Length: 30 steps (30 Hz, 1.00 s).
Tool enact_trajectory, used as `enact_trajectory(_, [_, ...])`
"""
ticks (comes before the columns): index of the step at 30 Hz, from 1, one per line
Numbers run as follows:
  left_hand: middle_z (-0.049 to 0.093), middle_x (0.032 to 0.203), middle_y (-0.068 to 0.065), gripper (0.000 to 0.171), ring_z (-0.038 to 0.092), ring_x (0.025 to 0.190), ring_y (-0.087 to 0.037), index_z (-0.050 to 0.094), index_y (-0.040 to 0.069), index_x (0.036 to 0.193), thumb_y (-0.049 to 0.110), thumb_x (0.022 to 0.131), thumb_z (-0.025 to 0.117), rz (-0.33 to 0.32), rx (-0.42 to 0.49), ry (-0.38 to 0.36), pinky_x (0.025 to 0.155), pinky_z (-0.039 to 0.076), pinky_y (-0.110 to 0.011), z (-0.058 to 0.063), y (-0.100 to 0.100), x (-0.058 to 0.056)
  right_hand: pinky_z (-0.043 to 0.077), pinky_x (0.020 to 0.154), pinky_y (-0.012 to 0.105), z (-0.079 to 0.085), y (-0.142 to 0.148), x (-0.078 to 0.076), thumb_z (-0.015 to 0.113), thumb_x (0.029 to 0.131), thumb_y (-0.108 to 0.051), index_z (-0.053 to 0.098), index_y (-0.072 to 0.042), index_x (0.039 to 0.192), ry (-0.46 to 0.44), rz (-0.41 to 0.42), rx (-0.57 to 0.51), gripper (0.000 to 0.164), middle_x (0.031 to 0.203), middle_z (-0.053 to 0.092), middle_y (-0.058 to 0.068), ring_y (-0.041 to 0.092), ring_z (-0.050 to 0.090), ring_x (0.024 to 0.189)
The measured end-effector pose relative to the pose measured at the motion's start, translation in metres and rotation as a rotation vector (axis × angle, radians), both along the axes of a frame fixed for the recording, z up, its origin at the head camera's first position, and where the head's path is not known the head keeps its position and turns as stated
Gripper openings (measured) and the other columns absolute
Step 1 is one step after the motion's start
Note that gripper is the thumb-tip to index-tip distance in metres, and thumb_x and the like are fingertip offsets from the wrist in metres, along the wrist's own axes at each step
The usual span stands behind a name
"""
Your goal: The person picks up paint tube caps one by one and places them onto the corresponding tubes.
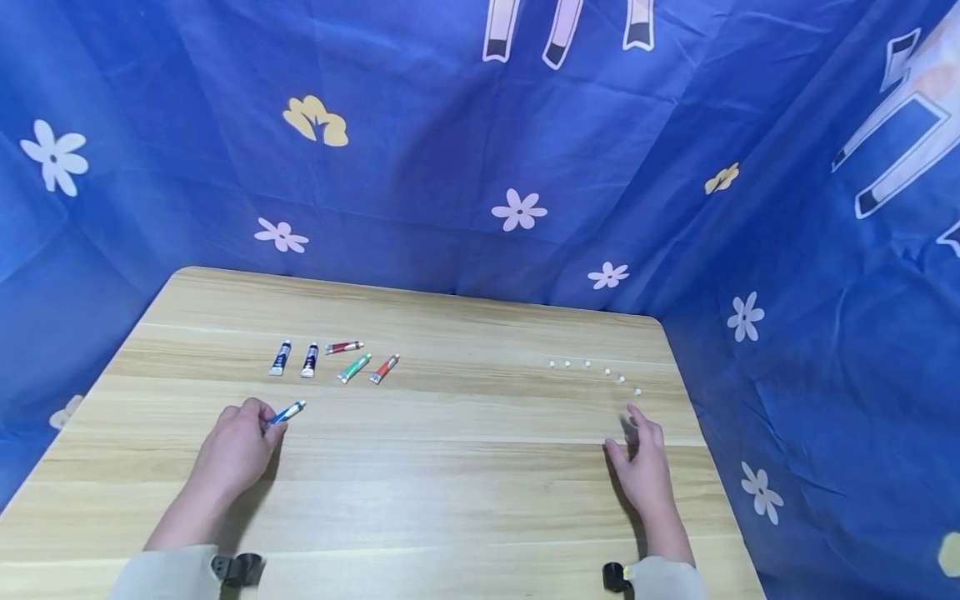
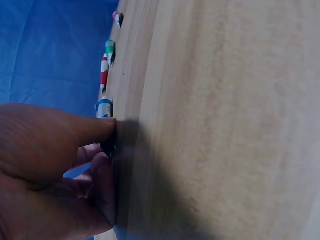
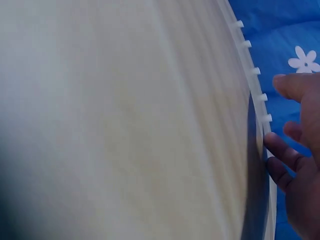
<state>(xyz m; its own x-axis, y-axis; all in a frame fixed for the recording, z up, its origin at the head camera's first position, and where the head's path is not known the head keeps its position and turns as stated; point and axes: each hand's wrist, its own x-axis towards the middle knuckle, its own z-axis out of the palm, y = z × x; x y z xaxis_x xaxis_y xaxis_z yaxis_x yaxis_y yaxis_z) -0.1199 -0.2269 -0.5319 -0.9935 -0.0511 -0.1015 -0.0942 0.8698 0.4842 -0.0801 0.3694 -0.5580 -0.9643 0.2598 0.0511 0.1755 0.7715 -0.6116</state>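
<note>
My left hand (image 1: 238,443) pinches a blue paint tube (image 1: 288,413) between thumb and fingers, low over the table. Its pale end points to the far right, and the fingers hide its rear part. Seen from the left wrist, the thumb (image 2: 95,129) lies along the tube (image 2: 104,107). My right hand (image 1: 647,462) hovers at the right side with fingers loosely spread, holding nothing. Just beyond its fingertips, several small white cylindrical pieces (image 1: 607,372) stand in a curved row. The right wrist view shows them as short pegs (image 3: 256,71) beside the fingers.
Beyond the left hand lie two dark blue tubes (image 1: 280,358), a dark red tube (image 1: 344,347), a green tube (image 1: 355,367) and an orange-red tube (image 1: 385,368). Blue printed curtains (image 1: 420,167) border the wooden table (image 1: 450,483) at the back and sides.
</note>
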Motion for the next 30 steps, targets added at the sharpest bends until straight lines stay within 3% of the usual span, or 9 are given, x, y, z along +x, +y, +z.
enact_trajectory(7, [0.055,0.099,-0.027,0.022,0.054,0.089,-0.038,0.057,-0.007,0.109,0.014,0.106,0.062,0.004,0.031,-0.03,0.073,0.048,-0.052,0.006,0.0,-0.001,0.057,0.107,0.057,0.002,0.021,-0.013,0.07,0.105,-0.013,0.037,-0.007,0.165,-0.027,-0.025,-0.021,0.069,0.15,0.048,0.026,0.045,0.068,0.123])
enact_trajectory(13, [0.057,0.096,-0.024,0.02,0.055,0.091,-0.038,0.058,-0.007,0.108,0.013,0.108,0.059,-0.007,0.062,-0.022,0.076,0.048,-0.054,0.004,-0.002,0.002,0.06,0.099,0.05,-0.002,0.031,-0.025,0.068,0.105,-0.011,0.038,-0.006,0.165,-0.053,-0.039,-0.004,0.067,0.145,0.052,0.025,0.038,0.069,0.115])
enact_trajectory(17, [0.059,0.096,-0.024,0.02,0.056,0.093,-0.039,0.058,-0.006,0.108,0.014,0.109,0.057,-0.02,0.07,-0.04,0.08,0.049,-0.056,0.002,-0.007,0.001,0.058,0.092,0.033,-0.005,0.034,-0.033,0.067,0.105,-0.008,0.04,-0.006,0.164,-0.047,-0.076,-0.035,0.065,0.139,0.057,0.024,0.033,0.067,0.112])
enact_trajectory(22, [0.06,0.091,-0.017,0.022,0.058,0.088,-0.033,0.06,-0.005,0.108,0.016,0.111,0.055,-0.042,0.081,-0.047,0.074,0.046,-0.043,0.002,-0.011,0.0,0.048,0.079,0.013,-0.005,0.041,-0.043,0.065,0.104,-0.005,0.044,-0.001,0.159,-0.021,-0.128,-0.113,0.059,0.132,0.064,0.024,0.018,0.061,0.101])
enact_trajectory(26, [0.059,0.086,-0.011,0.023,0.056,0.082,-0.028,0.061,-0.004,0.109,0.018,0.112,0.054,-0.052,0.082,-0.049,0.07,0.041,-0.035,0.005,-0.012,0.0,0.045,0.079,0.013,-0.004,0.048,-0.049,0.063,0.106,-0.008,0.047,-0.001,0.157,-0.02,-0.157,-0.118,0.054,0.13,0.067,0.025,0.013,0.058,0.098])
enact_trajectory(30, [0.059,0.086,-0.008,0.027,0.054,0.08,-0.023,0.061,-0.004,0.115,0.021,0.114,0.051,-0.047,0.097,-0.056,0.069,0.039,-0.032,0.006,-0.012,0.002,0.046,0.082,0.015,-0.004,0.056,-0.055,0.06,0.108,-0.009,0.049,-0.002,0.156,-0.038,-0.168,-0.112,0.049,0.131,0.068,0.025,0.023,0.062,0.105])
